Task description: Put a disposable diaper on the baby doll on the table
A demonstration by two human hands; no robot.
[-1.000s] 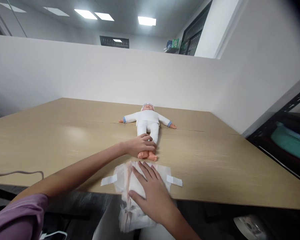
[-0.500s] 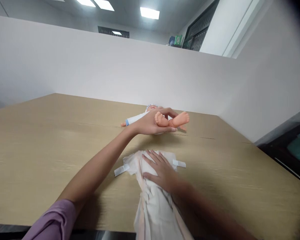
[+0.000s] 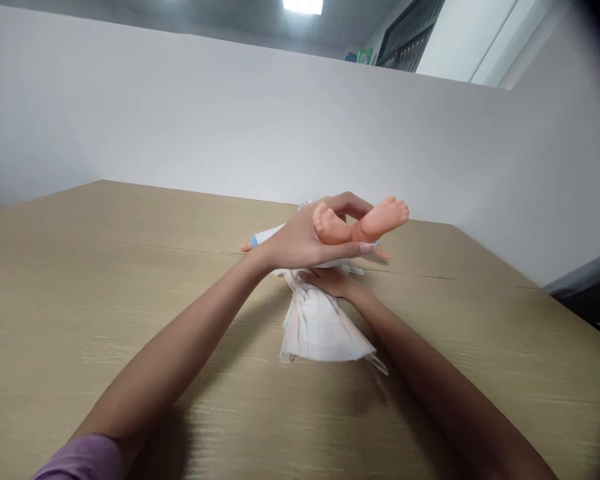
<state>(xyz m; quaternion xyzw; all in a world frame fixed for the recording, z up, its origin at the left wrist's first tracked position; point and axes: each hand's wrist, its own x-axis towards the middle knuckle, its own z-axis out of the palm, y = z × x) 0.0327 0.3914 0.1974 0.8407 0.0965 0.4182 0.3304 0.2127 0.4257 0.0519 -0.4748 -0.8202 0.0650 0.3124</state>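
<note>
Two doll feet (image 3: 363, 225) sit clasped in the left hand (image 3: 300, 243) (held aloft).

No word, label, brand or number can be read anywhere, whether on the doll (image 3: 375, 223), the diaper (image 3: 325, 327) or the wooden table (image 3: 80, 267).

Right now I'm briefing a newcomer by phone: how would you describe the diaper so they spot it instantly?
On the wooden table, find the left hand holding up the doll's legs. Just below, under the right hand, lies the diaper: a crumpled white pad with no limbs.
</note>
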